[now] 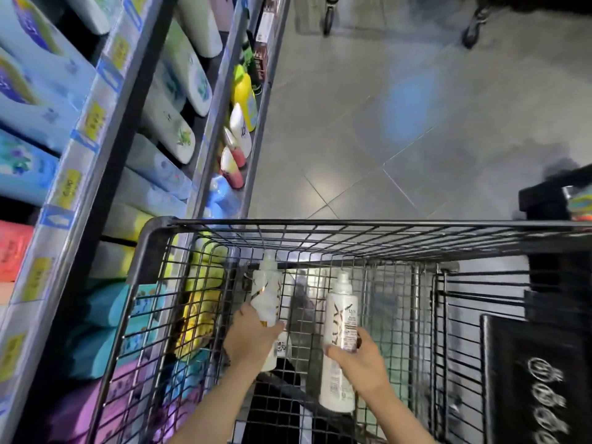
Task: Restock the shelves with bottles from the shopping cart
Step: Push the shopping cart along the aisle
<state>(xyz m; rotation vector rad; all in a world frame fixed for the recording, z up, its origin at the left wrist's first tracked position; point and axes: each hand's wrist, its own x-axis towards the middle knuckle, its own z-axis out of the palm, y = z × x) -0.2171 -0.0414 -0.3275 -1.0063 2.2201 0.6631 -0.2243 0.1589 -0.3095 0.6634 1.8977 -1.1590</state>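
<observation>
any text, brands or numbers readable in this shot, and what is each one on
"LUX": printed down the white bottle gripped by the right hand.
White bottle in the left hand: gold and dark markings, too blurred to read.
Yellow price tags on the shelf edge: print too blurred to read.
Packs on the shelves: patterns only, no legible words.
Black panel right of the cart: white ring-like marks, unreadable.

Grey metal store shelves [205, 149] at left, stocked with rows of coloured plastic bottles [189, 75]; grey tiled floor [416, 123] bearing black wire shopping cart [320, 224].
</observation>
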